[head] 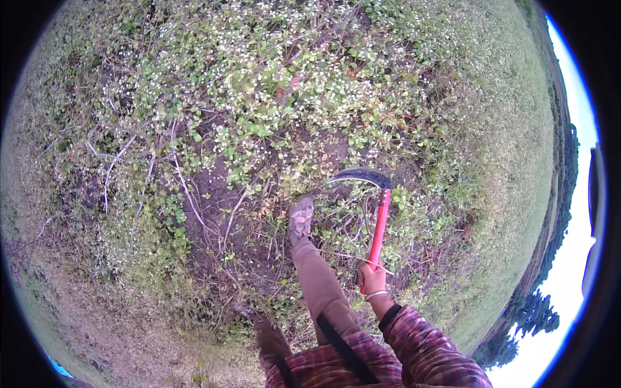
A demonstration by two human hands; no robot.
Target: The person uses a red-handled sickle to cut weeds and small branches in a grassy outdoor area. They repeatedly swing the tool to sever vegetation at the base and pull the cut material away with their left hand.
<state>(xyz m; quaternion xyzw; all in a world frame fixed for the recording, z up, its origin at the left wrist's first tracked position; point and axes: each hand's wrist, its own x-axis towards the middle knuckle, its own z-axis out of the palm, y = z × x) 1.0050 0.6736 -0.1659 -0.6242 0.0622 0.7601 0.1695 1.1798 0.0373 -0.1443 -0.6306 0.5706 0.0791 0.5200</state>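
My right hand (372, 278) is closed around the red handle (380, 228) of a sickle. The sickle's dark curved blade (363, 175) points left, with a bright edge along its inner side. It hangs over low weeds (339, 223) and thin stems, just to the right of my forward shoe (301, 219). A thin pale strand (381, 266) crosses the top of my grip; I cannot tell whether it is a cord or a plant stem. My left hand is out of view. Before me grow leafy plants with small white flowers (271, 72).
Dry bare branches (182, 177) lie to the left over patches of dark soil (208, 186). A black strap (344, 347) hangs across my plaid shirt and trousers. Dense growth (504, 121) spreads rightward to distant trees (519, 320). A small blue thing (60, 367) shows at the lower left rim.
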